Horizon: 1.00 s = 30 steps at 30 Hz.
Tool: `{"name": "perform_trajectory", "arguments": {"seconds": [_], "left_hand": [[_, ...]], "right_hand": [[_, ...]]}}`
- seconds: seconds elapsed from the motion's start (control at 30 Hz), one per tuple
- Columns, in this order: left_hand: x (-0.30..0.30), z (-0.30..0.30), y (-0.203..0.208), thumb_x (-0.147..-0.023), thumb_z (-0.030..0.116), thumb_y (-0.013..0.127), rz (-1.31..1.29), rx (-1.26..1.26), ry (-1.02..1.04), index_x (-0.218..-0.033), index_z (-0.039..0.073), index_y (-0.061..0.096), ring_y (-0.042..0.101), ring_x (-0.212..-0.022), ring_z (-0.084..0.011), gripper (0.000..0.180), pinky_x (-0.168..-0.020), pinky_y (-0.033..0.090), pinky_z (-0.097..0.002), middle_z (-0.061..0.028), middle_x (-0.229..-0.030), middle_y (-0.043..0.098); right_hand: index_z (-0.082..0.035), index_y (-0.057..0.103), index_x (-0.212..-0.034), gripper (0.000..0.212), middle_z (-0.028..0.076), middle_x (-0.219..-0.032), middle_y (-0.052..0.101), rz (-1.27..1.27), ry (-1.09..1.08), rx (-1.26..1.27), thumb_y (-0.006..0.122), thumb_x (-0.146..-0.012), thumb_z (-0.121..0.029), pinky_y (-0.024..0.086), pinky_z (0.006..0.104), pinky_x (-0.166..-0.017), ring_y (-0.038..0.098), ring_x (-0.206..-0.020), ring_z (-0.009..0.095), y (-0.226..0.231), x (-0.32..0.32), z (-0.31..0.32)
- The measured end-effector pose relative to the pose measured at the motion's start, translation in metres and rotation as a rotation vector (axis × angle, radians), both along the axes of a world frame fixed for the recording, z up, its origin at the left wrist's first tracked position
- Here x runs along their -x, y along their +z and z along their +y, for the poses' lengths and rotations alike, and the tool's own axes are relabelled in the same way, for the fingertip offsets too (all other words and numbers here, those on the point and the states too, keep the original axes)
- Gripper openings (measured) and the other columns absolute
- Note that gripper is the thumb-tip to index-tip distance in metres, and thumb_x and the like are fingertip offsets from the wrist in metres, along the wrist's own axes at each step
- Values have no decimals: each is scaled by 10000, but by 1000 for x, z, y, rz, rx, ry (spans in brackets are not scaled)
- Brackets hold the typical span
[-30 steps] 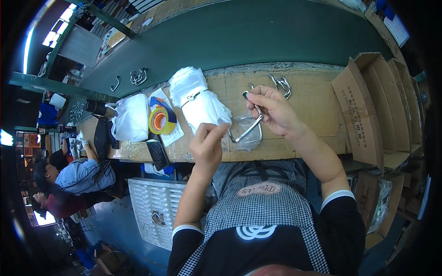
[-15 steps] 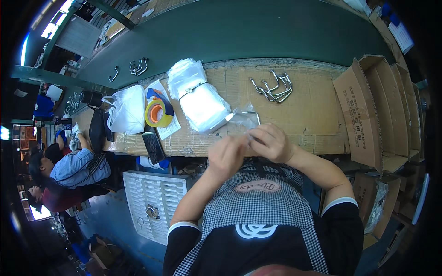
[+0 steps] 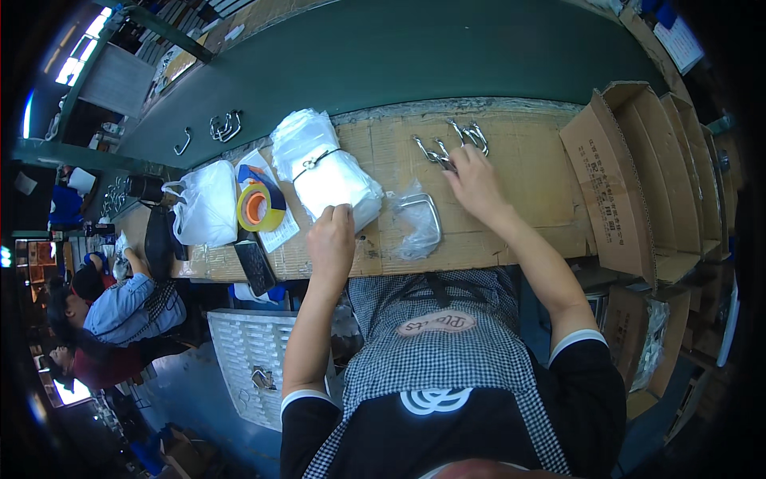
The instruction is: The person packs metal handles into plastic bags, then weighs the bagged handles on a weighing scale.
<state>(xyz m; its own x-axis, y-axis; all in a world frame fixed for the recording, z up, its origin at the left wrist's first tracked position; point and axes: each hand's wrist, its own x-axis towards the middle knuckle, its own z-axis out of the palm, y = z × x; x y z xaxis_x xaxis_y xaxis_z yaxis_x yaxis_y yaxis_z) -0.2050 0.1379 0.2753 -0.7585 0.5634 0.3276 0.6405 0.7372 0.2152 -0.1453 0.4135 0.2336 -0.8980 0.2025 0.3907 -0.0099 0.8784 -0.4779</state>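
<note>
My right hand point(image 3: 479, 188) is at the small group of shiny, bent metal handles point(image 3: 477, 136) on the cardboard, its fingers closed around the near end of one. My left hand point(image 3: 330, 239) is at the lower edge of the stack of clear plastic bags point(image 3: 335, 188), bound with a dark band. Its fingertips are pinched together there; whatever lies between them is too small to make out. Between my hands lies a U-shaped metal handle point(image 3: 435, 217) partly inside a crumpled clear plastic bag point(image 3: 413, 231).
Left of the stack are tape rolls point(image 3: 262, 209), a white plastic bag point(image 3: 209, 206) and a dark phone point(image 3: 255, 267). An open carton point(image 3: 610, 180) stands at the right. More metal handles point(image 3: 226, 126) lie on the green surface beyond. A co-worker point(image 3: 128, 307) sits at far left.
My hands have moved apart. The bagged handle, earlier at my fingers, now lies on the cardboard. My right hand reached to the metal handles; my left moved left to the bag stack.
</note>
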Motion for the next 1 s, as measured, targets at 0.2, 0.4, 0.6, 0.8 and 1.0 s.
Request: {"name": "perform_trajectory", "arguments": {"seconds": [0.2, 0.4, 0.6, 0.8, 1.0], "left_hand": [[2, 14, 20, -786, 99, 704, 51, -243, 37, -848, 59, 648, 603, -659, -252, 92, -576, 465, -364, -84, -716, 586], [3, 16, 26, -811, 9, 668, -208, -563, -24, -882, 18, 665, 610, -659, -201, 72, -581, 451, -309, -88, -723, 587], [-6, 30, 31, -836, -68, 602, -263, -709, -117, -919, -6, 662, 615, -633, -205, 120, -581, 473, -300, -109, -730, 591], [-24, 40, 58, -831, -70, 626, -63, -514, -221, -917, -23, 654, 583, -600, -200, 102, -533, 438, -293, -103, -716, 583], [-49, 54, 63, -827, -66, 643, -161, -725, -103, -860, -22, 638, 572, -563, -174, 55, -501, 427, -294, -99, -691, 587]], "right_hand": [[-21, 563, -1020, 196, 144, -968, 559, -94, 126, -77, 575, -824, -26, 489, 423, -737, 586, -902, 347, 0, -7, 25], [-7, 600, -902, 77, 109, -868, 625, -8, -59, -106, 578, -830, -24, 525, 374, -611, 646, -713, 261, 60, -11, 41], [8, 574, -909, 161, 67, -742, 619, -226, 287, 1406, 613, -928, -147, 423, 180, -410, 582, -525, 61, 109, -3, 5], [13, 494, -956, 129, 96, -834, 595, -134, 202, 1630, 552, -952, -102, 449, 176, -421, 613, -572, 104, 104, 6, -44], [-14, 520, -941, 111, 133, -1009, 606, 486, 386, 518, 593, -881, -72, 537, 278, -661, 654, -826, 203, 80, -26, -78]]}}
